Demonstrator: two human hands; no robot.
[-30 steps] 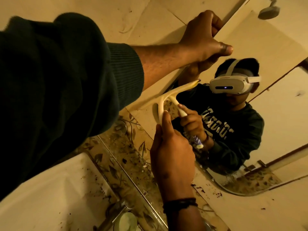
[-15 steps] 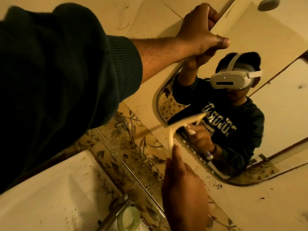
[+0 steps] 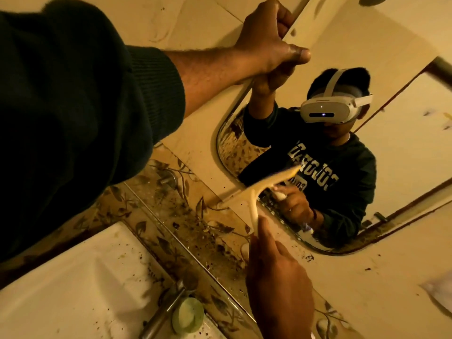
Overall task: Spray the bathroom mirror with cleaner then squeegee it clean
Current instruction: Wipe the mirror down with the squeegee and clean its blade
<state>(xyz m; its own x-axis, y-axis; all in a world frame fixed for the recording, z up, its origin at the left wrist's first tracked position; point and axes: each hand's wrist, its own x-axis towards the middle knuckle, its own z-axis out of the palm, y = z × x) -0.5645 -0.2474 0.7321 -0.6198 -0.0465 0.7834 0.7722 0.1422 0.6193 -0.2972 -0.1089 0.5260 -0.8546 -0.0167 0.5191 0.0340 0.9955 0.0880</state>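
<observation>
Cream wall tiles [image 3: 200,15] surround a rounded mirror [image 3: 403,148], with a floral tile band [image 3: 186,231] and a white sink [image 3: 73,289] below. Left hand [image 3: 266,45], fingers curled tightly, grips the mirror's upper edge. Right hand [image 3: 278,277] holds the pale squeegee [image 3: 254,192] by its handle, thumb extended along it; the other fingers are hidden. Squeegee blade lies across the mirror's lower left corner, slightly blurred
</observation>
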